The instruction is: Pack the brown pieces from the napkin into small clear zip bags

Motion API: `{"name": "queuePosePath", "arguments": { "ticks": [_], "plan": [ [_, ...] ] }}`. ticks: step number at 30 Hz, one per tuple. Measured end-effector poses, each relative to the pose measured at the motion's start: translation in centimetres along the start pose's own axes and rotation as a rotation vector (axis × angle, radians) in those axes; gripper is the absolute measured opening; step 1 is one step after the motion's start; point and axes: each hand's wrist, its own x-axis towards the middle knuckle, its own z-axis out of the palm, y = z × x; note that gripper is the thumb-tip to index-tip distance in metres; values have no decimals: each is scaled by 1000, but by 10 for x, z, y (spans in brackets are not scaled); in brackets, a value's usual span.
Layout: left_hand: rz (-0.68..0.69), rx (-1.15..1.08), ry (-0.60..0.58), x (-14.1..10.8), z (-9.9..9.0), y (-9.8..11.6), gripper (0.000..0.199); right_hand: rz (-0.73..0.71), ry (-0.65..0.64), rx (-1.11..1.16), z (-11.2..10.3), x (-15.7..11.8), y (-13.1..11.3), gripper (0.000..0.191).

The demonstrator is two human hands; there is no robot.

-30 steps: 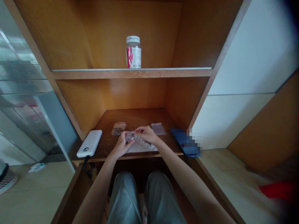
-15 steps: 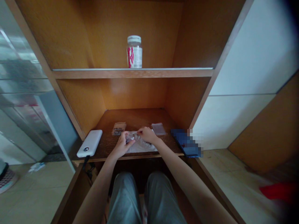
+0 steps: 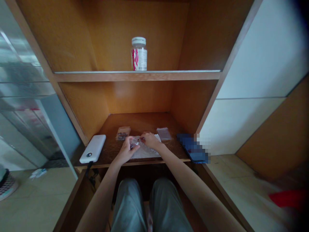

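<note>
My left hand (image 3: 125, 150) is closed on a small clear plastic bag (image 3: 135, 141), holding it up at the front of the lower shelf. Close to the bag's right side is my right hand (image 3: 151, 140), its fingers pinched together around small dark reddish bits too tiny to name. Beneath both hands lies a whitish, crumpled sheet or bag (image 3: 146, 152). Just behind my left hand rests a flat clear bag with small dark pieces (image 3: 123, 133) in it. Behind my right hand is a flat clear bag (image 3: 164, 133).
A white power bank (image 3: 94, 147) with a black cable lies at the shelf's left edge. On the right, a dark blue phone (image 3: 193, 149), partly blurred out, overhangs the front edge. A white-capped bottle (image 3: 139, 54) stands on the upper shelf (image 3: 169, 75).
My right hand has shifted slightly left toward the clear bag, and small dark reddish bits now show at its fingertips. My left hand keeps its place.
</note>
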Motion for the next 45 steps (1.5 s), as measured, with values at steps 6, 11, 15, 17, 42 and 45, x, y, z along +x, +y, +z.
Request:
{"name": "queuePosePath", "arguments": {
  "ticks": [6,11,15,17,42,45],
  "plan": [
    [-15,-18,-8,-1,-2,3,43,-4,17,-22,2,-1,-1,22],
    [-13,-1,-4,0,-1,1,43,30,4,-63,-1,-1,-4,21],
    [-12,-8,-8,0,-1,1,43,72,-17,-84,-2,0,-8,21],
    [-7,-12,-10,0,-2,1,43,94,-18,-91,0,0,-9,22],
    [-30,-30,34,0,-2,5,45,-80,145,806,-9,-13,-15,17],
    [-13,-19,83,1,-2,6,44,-175,67,789,-10,-18,-13,21]
  ]
}}
